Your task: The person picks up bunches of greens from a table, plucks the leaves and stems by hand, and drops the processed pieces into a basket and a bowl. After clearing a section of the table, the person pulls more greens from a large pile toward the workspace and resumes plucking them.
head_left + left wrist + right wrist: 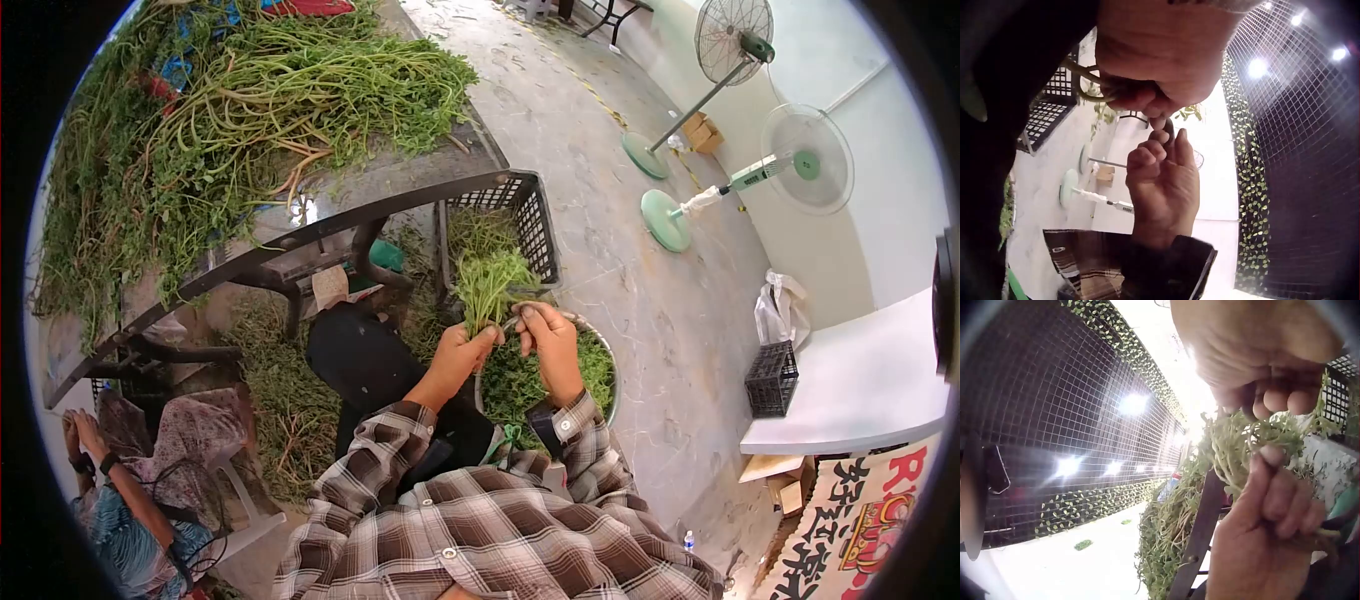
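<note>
Bunch of green stems: held upright just above the near rim of a round basin, between the two hands, with the leafy tips pointing up and away toward the far side and the cut ends hidden in the left fist. The long axis runs near-to-far, slightly tilted left as seen from the head view.

Left hand: clenched round the lower stems, thumb raised along them; this is the hand carrying the bunch. Seen from the right wrist, it lies below and nearer than the leaves.

Right hand: immediately right of the bunch, fingers curled, fingertips brought against the leafy top. Whether a stem is actually pinched cannot be told. From the left wrist view it is seen touching the left hand, knuckles bent.

Basin: under both wrists, filled with loose greens.

Black crate: just beyond the basin, more greens inside.

Table: far left, heaped with long stems.

Two standing fans, far right on the concrete floor.

A second person, seated, near left.
</note>
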Demonstrator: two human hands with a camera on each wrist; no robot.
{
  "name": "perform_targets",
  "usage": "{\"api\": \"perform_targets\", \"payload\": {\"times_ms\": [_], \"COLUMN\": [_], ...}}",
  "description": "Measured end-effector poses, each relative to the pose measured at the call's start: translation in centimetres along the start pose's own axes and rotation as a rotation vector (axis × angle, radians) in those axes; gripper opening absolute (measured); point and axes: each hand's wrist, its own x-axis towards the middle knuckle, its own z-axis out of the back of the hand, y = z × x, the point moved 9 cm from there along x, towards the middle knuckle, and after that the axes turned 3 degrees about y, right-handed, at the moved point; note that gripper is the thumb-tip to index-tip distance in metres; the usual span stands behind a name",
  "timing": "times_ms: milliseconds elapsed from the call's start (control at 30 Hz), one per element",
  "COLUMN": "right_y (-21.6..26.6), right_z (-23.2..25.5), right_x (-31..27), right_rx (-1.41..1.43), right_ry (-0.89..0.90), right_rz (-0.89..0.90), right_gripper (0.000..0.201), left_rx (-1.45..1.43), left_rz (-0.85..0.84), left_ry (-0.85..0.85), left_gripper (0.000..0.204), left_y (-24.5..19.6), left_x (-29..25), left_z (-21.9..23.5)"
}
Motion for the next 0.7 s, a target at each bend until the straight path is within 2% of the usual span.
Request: {"api": "perform_targets", "payload": {"times_ms": [67,100,167,400,433,467,533,600,700], "right_y": [0.7,1.1,1.1,1.8,1.8,2.2,2.3,2.0,2.5], "right_z": [-0.9,-1.4,-1.8,-3.0,-3.3,-3.4,-3.5,-3.7,-3.6], "right_x": [0.1,0.1,0.4,1.0,1.0,0.9,1.0,1.3,1.5], "right_rx": [-0.001,-0.003,-0.004,-0.058,-0.059,-0.126,-0.193,-0.417,-0.475], "right_ry": [0.018,0.035,0.033,0.059,0.064,0.052,0.046,0.076,0.061], "right_rz": [0.018,0.036,0.053,0.075,0.077,0.119,0.165,0.201,0.168], "right_gripper": [0.026,0.029,0.032,0.043,0.043,0.038,0.032,0.025,0.024], "left_rx": [0.192,0.192,0.366,0.687,0.737,0.786,0.845,0.903,1.058], "left_rz": [-0.024,-0.024,-0.189,-0.226,-0.277,-0.327,-0.311,-0.294,-0.350], "left_ry": [-0.053,-0.052,-0.130,-0.212,-0.238,-0.265,-0.292,-0.318,-0.320], "left_gripper": [0.024,0.024,0.023,0.020,0.020,0.020,0.019,0.018,0.016], "left_y": [-0.1,0.3,-0.5,-0.9,-1.3,-1.7,-1.8,-1.8,-2.5], "left_x": [0.0,0.0,0.0,-0.3,-0.4,-0.6,-0.7,-0.8,-1.0], "left_z": [0.4,0.3,0.6,0.8,0.7,0.6,0.6,0.7,0.0]}}
